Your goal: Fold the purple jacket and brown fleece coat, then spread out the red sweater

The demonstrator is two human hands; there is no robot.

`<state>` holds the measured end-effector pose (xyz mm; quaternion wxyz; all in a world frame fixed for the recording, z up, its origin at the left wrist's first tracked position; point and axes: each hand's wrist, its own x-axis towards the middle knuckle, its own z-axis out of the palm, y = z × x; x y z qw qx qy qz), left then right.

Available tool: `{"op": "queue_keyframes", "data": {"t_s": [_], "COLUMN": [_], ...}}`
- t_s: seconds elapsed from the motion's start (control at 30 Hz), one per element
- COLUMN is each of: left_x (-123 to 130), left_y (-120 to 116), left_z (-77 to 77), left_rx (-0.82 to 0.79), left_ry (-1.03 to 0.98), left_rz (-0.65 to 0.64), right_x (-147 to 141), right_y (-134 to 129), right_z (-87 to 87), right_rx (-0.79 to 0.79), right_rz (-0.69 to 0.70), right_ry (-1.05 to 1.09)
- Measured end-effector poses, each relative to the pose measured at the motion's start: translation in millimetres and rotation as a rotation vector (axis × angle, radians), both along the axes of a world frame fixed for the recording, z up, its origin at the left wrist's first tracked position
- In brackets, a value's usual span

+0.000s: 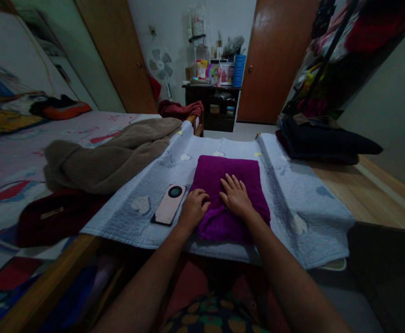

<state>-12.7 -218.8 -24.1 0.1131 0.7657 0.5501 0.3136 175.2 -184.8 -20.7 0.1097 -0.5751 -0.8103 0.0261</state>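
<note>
A folded purple garment point(230, 165) with a plush-looking front fold lies on a pale blue quilted cloth point(202, 147) in front of me. My right hand point(236, 195) rests flat on its upper middle, fingers spread and palm down. At the garment's left edge sits my left hand point(194, 208), its fingers loosely bent and its thumb a little apart from them; I see no cloth pinched between them. Just left of that hand, a pale pink phone point(168, 206) with a round black camera lies back side up on the cloth.
To the left, a brown fleecy garment point(112, 157) and a dark red garment point(56, 217) lie on the bed point(11, 162). Folded dark clothes point(330, 138) are stacked on a wooden surface point(355, 185) at right. Farther back stand a fan point(161, 64) and a dark cabinet point(211, 108).
</note>
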Motion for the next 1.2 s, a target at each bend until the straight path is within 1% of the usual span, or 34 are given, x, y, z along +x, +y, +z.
{"op": "queue_keyframes", "data": {"t_s": [0.17, 0.27, 0.37, 0.5, 0.6, 0.7, 0.77, 0.8, 0.87, 0.93, 1.0, 1.1, 1.2], "left_x": [5, 5, 2, -7, -11, -12, -12, -13, -14, -15, -15, -15, -13], "left_y": [3, 5, 4, 7, 18, 33, 39, 41, 38, 31, 23, 16, 14], "left_z": [1.8, 3.1, 2.9, 2.9, 7.0, 16.6, 24.4, 27.8, 32.2, 32.5, 29.3, 21.8, 15.8], "left_rx": [-0.009, -0.003, 0.004, -0.009, -0.06, -0.072, -0.091, -0.111, -0.15, -0.173, -0.192, -0.203, -0.162], "left_ry": [0.223, 0.244, 0.104, -0.14, -0.218, -0.221, -0.196, -0.185, -0.166, -0.144, -0.117, -0.086, -0.061], "left_rz": [-0.005, -0.024, -0.022, 0.099, 0.131, 0.143, 0.116, 0.079, -0.035, -0.149, -0.211, -0.2, -0.162], "right_x": [0, 0, 0, 0, 0, 0, 0, 1, 1, 1, 1, 1, 0], "right_y": [0, 1, 1, 0, 0, 1, 2, 2, 3, 2, 2, 1, 0], "right_z": [-0.8, -1.1, -0.5, 0.6, 0.1, -1.5, -2.4, -2.7, -2.9, -2.7, -2.1, -1.1, -0.5], "right_rx": [0.007, 0.004, -0.002, -0.008, -0.013, -0.014, -0.009, -0.005, -0.001, -0.005, -0.008, 0.0, 0.001], "right_rz": [-0.007, -0.009, -0.009, -0.005, -0.009, -0.014, -0.015, -0.015, -0.015, -0.014, -0.013, -0.009, -0.008], "right_ry": [0.004, 0.012, 0.015, 0.013, 0.012, 0.012, 0.013, 0.013, 0.01, 0.005, 0.001, -0.002, 0.001]}}
